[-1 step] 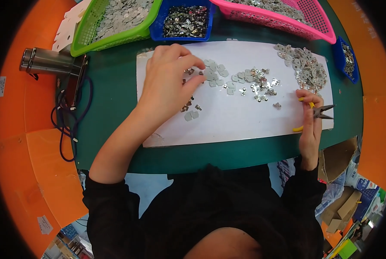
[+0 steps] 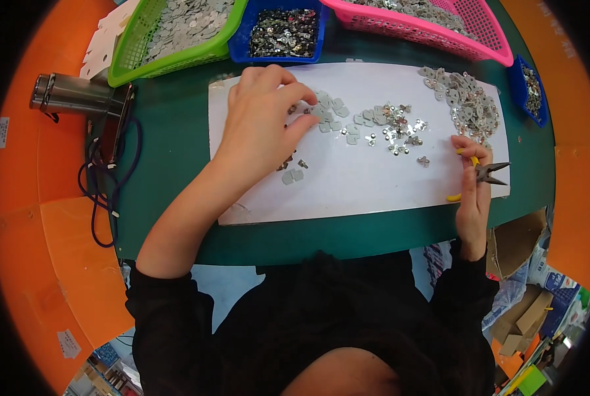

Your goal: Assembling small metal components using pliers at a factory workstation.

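Note:
My left hand [image 2: 258,122] hovers over the left part of a white board [image 2: 347,188], thumb and forefinger apart at the edge of a cluster of flat grey metal plates [image 2: 324,112]. Small shiny metal fittings lie partly hidden under that hand; one fitting [image 2: 302,164] and a few grey plates [image 2: 293,176] show below it. At the board's right side my right hand [image 2: 473,191] is closed round pliers [image 2: 493,173] with yellow handles, their dark jaws parted and pointing right. Between the hands lies a loose group of shiny fittings [image 2: 397,129].
A heap of metal pieces [image 2: 469,105] covers the board's far right. Along the back stand a green basket [image 2: 126,63], a blue bin [image 2: 239,46] and a pink basket [image 2: 499,46], all filled with parts. A small blue tray [image 2: 539,115] is at right, a metal cylinder device [image 2: 77,92] at left.
My left hand has shifted slightly right, its fingertips closer to the grey plates. My right hand and the pliers have moved barely to the left.

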A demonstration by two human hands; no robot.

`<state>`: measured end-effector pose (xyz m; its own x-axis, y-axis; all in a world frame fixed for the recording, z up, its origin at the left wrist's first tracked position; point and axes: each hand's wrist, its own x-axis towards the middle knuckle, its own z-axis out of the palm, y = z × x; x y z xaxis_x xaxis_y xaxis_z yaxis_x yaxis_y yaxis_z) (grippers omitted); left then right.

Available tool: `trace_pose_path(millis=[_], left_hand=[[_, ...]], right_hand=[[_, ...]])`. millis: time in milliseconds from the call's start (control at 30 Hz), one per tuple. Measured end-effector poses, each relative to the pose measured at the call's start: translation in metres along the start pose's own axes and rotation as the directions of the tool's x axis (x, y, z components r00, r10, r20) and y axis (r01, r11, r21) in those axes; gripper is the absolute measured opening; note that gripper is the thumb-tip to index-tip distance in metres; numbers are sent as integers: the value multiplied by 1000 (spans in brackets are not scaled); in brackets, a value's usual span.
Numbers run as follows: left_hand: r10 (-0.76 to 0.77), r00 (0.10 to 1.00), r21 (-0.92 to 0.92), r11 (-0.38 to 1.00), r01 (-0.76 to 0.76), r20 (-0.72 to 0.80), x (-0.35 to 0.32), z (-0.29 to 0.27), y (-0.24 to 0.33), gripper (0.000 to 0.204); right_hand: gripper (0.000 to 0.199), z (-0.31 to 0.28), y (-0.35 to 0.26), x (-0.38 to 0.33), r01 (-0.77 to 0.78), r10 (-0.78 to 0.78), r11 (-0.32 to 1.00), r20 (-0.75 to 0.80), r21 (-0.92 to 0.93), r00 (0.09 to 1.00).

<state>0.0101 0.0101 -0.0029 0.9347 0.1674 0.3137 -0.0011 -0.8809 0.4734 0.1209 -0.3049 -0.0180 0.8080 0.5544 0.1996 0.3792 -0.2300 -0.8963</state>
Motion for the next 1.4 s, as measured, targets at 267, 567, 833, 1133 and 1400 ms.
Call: trace_pose_path(millis=[267,567,833,1133,1400], left_hand=[[38,998,-31,999,-37,41,8,13,5,17],[-358,846,-865,166,473,395,-12,-9,33,20],[-290,748,-803,-218,555,596,-29,-4,43,24],[-346,749,-817,-105,567,565,-35,5,53,24],[-352,842,-907,-53,418,409,-40,6,62,13]], right_hand=[[17,5,-2,0,79,-74,983,41,-163,996],[20,26,-28,24,293,-273,811,116,-507,955],[21,40,-25,32,381,-357,670,174,-637,918],[10,49,-53,24,144,-134,986,123,-80,983],[13,74,-82,21,-480,275,684,416,550,867]])
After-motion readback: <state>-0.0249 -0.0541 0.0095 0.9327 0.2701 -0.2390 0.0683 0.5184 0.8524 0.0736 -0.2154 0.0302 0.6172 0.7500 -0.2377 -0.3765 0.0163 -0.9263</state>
